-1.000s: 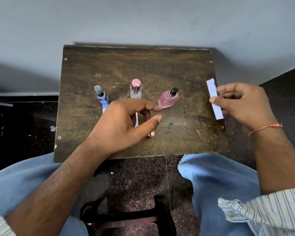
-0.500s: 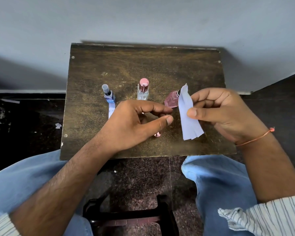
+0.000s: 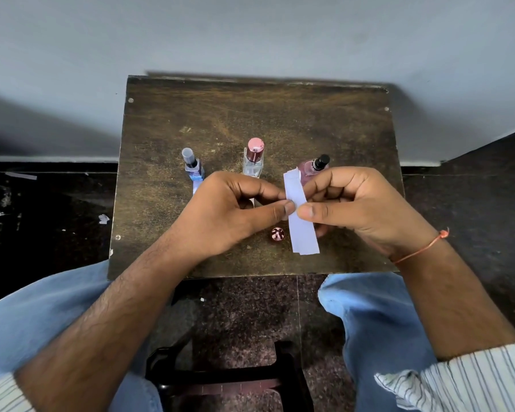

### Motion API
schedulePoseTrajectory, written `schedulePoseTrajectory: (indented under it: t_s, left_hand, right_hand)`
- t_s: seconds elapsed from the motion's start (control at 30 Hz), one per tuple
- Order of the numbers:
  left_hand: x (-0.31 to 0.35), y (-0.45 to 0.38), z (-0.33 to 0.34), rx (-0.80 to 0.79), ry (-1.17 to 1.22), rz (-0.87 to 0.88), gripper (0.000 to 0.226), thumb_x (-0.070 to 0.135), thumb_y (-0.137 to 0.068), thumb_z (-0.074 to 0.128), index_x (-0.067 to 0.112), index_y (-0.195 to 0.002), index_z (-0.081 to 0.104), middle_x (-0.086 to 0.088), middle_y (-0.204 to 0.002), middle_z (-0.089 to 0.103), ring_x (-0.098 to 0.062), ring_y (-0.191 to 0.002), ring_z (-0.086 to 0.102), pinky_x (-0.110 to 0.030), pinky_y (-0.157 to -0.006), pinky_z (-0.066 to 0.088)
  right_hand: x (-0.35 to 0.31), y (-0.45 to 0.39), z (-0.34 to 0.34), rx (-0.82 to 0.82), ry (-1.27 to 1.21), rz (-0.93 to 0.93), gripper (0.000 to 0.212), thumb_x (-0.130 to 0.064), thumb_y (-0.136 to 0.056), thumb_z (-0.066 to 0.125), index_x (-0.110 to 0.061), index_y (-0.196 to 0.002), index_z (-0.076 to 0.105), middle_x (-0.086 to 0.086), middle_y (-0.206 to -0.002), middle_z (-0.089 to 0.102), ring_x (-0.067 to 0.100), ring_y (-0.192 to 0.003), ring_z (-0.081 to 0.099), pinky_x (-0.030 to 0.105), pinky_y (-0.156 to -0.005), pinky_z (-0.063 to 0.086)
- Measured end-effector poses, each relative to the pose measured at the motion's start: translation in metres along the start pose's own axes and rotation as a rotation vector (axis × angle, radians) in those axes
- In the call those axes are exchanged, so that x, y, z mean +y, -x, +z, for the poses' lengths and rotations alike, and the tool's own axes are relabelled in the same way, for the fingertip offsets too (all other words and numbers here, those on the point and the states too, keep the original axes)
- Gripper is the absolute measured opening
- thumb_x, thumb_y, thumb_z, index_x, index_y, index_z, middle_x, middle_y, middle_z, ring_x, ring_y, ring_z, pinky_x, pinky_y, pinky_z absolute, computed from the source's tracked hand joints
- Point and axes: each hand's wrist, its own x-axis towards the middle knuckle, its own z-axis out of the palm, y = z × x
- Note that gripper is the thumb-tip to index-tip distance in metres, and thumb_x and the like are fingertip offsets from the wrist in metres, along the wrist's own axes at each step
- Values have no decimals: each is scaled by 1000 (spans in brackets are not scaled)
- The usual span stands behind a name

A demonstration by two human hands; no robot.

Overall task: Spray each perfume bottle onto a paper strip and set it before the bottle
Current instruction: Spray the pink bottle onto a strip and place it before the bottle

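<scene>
A: Which step is the person on?

B: Peeling one strip off the stack of paper strips (image 3: 301, 221). The right hand (image 3: 360, 209) pinches the stack between thumb and fingers above the wooden table (image 3: 191, 120), and the left hand (image 3: 235, 209) closes thumb and forefinger on its left edge.

A: Where are the bottles?

B: In a row behind the hands. The blue bottle (image 3: 194, 169) has a strip (image 3: 195, 187) lying before it. The clear bottle with the pink cap (image 3: 254, 159) stands in the middle; a strip before it is mostly hidden. The pink bottle (image 3: 309, 169) is uncapped, its loose pink cap (image 3: 277, 234) near the front edge.

A: And next?

B: Probably free a single strip, then lift the pink bottle and spray it, without crumpling the paper.
</scene>
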Motion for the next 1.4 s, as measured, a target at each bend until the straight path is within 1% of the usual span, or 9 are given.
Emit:
schedulePoseTrajectory:
  t_s: [0.27, 0.4, 0.53, 0.6, 0.7, 0.9, 1.13, 1.2, 1.4]
  left_hand:
    - [2, 2, -6, -44, 3, -75, 4, 21, -95, 82, 20, -91, 84, 14, -68, 72, -3, -49, 44, -19, -52, 37]
    - [4, 4, -8, -114, -21, -55, 16, 27, -95, 82, 22, -109, 86, -2, -104, 86, -41, -94, 80, -63, -91, 63]
    - [3, 4, -9, -105, -45, -42, 16, 9, -96, 79, 11, -110, 86, 11, -93, 86, -1, -81, 78, -23, -81, 61]
    - [2, 4, -10, -94, -39, -60, 16, 8, -97, 78, 9, -111, 86, 12, -92, 86, 4, -80, 75, -15, -78, 57]
    - [2, 3, -9, -79, -40, -70, 18, 19, -96, 80, 13, -112, 86, 3, -104, 86, -23, -99, 82, -41, -91, 63]
    - [2, 3, -10, -49, -2, -96, 18, 32, -88, 86, 23, -103, 89, 2, -94, 86, -37, -78, 75, -54, -77, 58]
    - [6, 4, -9, -23, -13, -93, 20, 39, -76, 89, 28, -93, 89, 5, -91, 86, -24, -83, 79, -58, -85, 63]
    - [4, 3, -10, -16, -11, -90, 23, 40, -77, 89, 26, -95, 89, 1, -93, 86, -34, -87, 81, -61, -87, 62]
    - [-8, 2, -16, -25, -49, -117, 36, 57, -80, 87, 26, -98, 82, -15, -90, 80, -40, -67, 59, -59, -65, 50]
  right_hand:
    - [2, -1, 4, 12, 20, 13, 32, -16, -72, 86, -1, -99, 79, 28, -94, 79, 19, -77, 74, 26, -60, 61]
    - [2, -1, 6, 25, -6, 20, 30, -16, -71, 85, -3, -97, 79, 15, -85, 79, 16, -75, 75, 24, -58, 61]
    - [0, -1, 8, 32, -5, 23, 26, -14, -72, 85, -3, -95, 79, 14, -85, 79, 16, -74, 75, 25, -56, 61]
    - [0, -1, 9, 25, -17, 20, 20, -16, -70, 86, -11, -89, 81, 10, -81, 79, 15, -71, 75, 24, -55, 60]
    - [0, -1, 10, 0, -45, 18, 17, -20, -66, 89, -19, -82, 83, 7, -76, 76, 14, -64, 72, 24, -53, 60]
    - [3, -3, 7, 11, 44, 1, 25, -18, -75, 91, -6, -94, 81, 28, -94, 77, 21, -73, 69, 29, -53, 59]
    - [3, -3, 6, -1, 100, -4, 31, -28, -76, 94, -6, -94, 82, 13, -79, 79, 15, -60, 67, 23, -49, 50]
    - [2, -3, 6, -4, 74, -15, 26, -26, -75, 90, -8, -94, 83, 11, -77, 77, 13, -58, 64, 22, -49, 50]
    - [-1, -2, 5, -39, -10, 11, 29, -30, -70, 91, -13, -93, 85, 12, -76, 75, 12, -56, 61, 24, -49, 49]
